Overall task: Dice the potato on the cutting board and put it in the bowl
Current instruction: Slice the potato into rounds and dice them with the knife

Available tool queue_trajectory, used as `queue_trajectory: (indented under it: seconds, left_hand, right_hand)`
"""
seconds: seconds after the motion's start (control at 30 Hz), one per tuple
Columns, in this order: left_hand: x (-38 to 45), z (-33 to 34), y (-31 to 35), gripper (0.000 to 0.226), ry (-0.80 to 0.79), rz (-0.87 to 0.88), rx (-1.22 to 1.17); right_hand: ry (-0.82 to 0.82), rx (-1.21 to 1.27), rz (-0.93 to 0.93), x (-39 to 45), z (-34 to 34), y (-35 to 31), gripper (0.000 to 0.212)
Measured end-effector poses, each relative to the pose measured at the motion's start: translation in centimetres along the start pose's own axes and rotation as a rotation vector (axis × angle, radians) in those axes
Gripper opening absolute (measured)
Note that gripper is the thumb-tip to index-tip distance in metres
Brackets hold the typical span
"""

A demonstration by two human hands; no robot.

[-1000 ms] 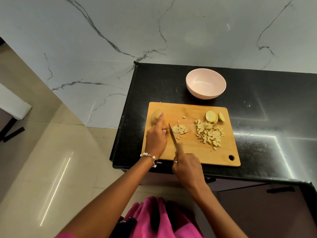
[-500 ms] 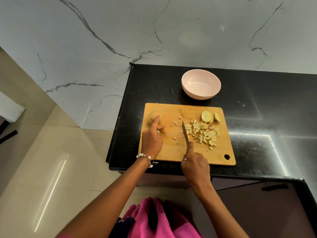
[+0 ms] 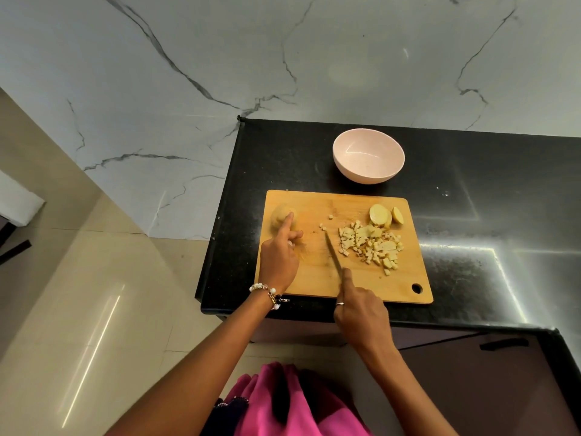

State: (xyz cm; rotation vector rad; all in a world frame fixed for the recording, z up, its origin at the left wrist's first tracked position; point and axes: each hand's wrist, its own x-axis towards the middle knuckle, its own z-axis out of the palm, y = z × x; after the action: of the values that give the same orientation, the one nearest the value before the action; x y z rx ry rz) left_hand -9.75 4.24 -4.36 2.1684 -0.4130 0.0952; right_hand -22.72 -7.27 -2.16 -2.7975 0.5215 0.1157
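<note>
A wooden cutting board (image 3: 317, 280) lies on the black counter. My left hand (image 3: 279, 254) rests at the board's left side, index finger stretched onto a potato chunk (image 3: 278, 215), other fingers curled. My right hand (image 3: 360, 313) grips a knife (image 3: 333, 251), forefinger along its spine; the blade tip points away, just left of a heap of diced potato (image 3: 371, 243). Two potato slices (image 3: 385, 214) lie at the board's far right corner. An empty pink bowl (image 3: 368, 155) stands behind the board.
The black counter (image 3: 490, 215) stretches to the right of the board; its left edge drops to a beige tiled floor (image 3: 78, 294). A marble wall (image 3: 283, 58) rises behind. A dark drawer front with a handle (image 3: 503, 344) sits below right.
The knife swept the small cut pieces rightward into the main heap, then drew back slightly left. My left hand stayed on the potato chunk.
</note>
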Motion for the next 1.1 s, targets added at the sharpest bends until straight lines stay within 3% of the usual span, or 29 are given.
queue_trajectory:
  seconds: [0.13,0.3,0.43,0.6,0.77,1.1]
  left_hand:
    - [-0.1,0.0,0.2,0.057,0.0,-0.008,0.011]
    - [0.0,0.1,0.5,0.056,-0.006,-0.018,0.013]
    - [0.4,0.2,0.8,0.056,-0.007,-0.012,0.012]
    - [0.5,0.5,0.8,0.053,-0.004,0.002,0.023]
    - [1.0,1.0,1.1,0.044,0.013,-0.009,0.014]
    - [5.4,3.8,6.0,0.021,-0.1,0.029,-0.057]
  right_hand:
    - [0.103,0.043,0.035,1.4,-1.1,0.6,0.054]
    - [0.061,0.092,-0.043,3.5,-0.4,-2.5,0.053]
    - [0.094,0.129,0.062,5.2,-0.3,-3.0,0.053]
    - [0.164,0.279,0.195,5.5,-1.5,-0.6,0.043]
    - [0.191,0.373,0.209,4.8,-2.7,1.7,0.035]
    - [0.305,0.808,0.255,2.9,-3.9,7.1,0.039]
